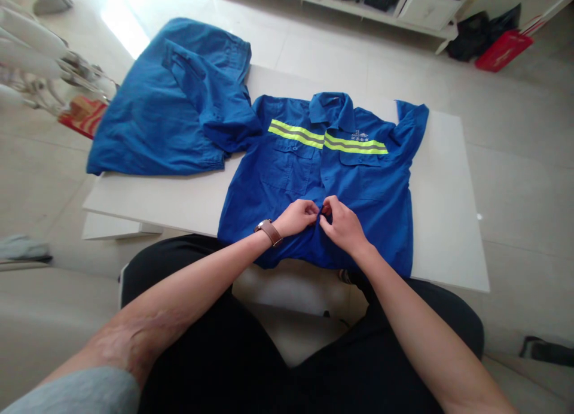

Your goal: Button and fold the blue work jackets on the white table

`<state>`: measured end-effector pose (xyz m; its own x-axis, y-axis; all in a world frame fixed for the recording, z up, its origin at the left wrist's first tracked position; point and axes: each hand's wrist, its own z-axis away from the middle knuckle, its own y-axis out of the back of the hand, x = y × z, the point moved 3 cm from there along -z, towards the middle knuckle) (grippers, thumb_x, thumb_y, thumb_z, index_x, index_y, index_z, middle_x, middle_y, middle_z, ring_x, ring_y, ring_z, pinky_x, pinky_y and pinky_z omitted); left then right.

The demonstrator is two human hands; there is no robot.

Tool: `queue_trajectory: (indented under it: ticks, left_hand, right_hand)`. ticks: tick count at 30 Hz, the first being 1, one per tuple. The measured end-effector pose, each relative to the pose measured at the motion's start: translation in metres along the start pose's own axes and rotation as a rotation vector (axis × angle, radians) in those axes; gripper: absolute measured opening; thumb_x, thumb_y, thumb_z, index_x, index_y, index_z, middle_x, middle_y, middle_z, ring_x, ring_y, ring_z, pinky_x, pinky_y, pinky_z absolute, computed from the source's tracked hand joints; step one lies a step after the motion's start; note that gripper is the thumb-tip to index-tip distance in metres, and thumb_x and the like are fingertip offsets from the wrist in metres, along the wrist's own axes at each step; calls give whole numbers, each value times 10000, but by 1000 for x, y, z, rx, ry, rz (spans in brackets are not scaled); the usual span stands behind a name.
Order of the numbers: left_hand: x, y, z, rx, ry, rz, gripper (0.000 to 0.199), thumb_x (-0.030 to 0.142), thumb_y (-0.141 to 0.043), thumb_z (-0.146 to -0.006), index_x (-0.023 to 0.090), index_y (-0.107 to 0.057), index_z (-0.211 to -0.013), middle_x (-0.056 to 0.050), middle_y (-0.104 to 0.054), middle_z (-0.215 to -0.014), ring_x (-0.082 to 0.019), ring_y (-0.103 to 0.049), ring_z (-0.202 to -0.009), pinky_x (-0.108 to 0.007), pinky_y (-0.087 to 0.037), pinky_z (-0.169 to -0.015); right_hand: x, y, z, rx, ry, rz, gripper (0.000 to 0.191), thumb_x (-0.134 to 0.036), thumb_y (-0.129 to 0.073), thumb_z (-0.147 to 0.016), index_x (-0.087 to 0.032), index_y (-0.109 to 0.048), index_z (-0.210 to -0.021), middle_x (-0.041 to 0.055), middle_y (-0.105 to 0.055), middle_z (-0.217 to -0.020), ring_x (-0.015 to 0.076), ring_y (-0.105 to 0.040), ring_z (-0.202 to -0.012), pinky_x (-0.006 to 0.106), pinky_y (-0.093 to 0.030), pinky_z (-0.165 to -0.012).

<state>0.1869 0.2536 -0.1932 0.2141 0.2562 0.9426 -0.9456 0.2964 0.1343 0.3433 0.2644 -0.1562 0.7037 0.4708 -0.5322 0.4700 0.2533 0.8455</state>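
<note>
A blue work shirt [368, 186] with yellow and grey reflective strips lies front side up, its collar away from me. My left hand [298, 216], with a watch on the wrist, pinches the shirt's front edge from the left. From the right, my right hand [341, 222] grips the same front opening, fingers bent and thumb against the cloth. The fingertips of both hands nearly meet at the placket. Any button between them is hidden. The shirt's lower hem hangs over the near table edge.
Another blue garment [152, 115] lies bunched at the left, overhanging the white table [448, 222]. Beyond the table stands a white cabinet [430, 7], with a red box [503, 50] on the floor beside it. My black-trousered legs are under the near edge.
</note>
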Motion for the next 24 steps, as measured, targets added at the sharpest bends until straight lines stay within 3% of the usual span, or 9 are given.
queue_trajectory:
  ticks: [7,11,24]
  left_hand:
    - [-4,-4,-1,16,124,262,79,69,-622,-802,130,-649,-760,12,-649,-654,-89,-613,-616,-211,-490,-653]
    - [0,-5,0,37,144,288,97,151,-679,-844,123,-658,-753,-1,-650,-639,-95,-606,-606,-212,-474,-630]
    - [-2,-6,0,88,168,411,147,57,-648,-864,163,-547,-876,46,-638,-635,-79,-602,-561,-197,-479,-628]
  right_hand:
    - [2,-1,1,-18,42,8,283,-158,-562,-839,-239,-497,-1103,55,-683,-960,238,-679,-868,310,-495,-743]
    - [1,0,1,-16,69,16,296,-151,-561,-839,-237,-511,-1118,56,-673,-950,245,-672,-880,316,-496,-744]
    - [1,0,3,-10,98,22,380,-120,-560,-853,-233,-530,-1214,45,-672,-946,225,-660,-869,310,-499,-762]
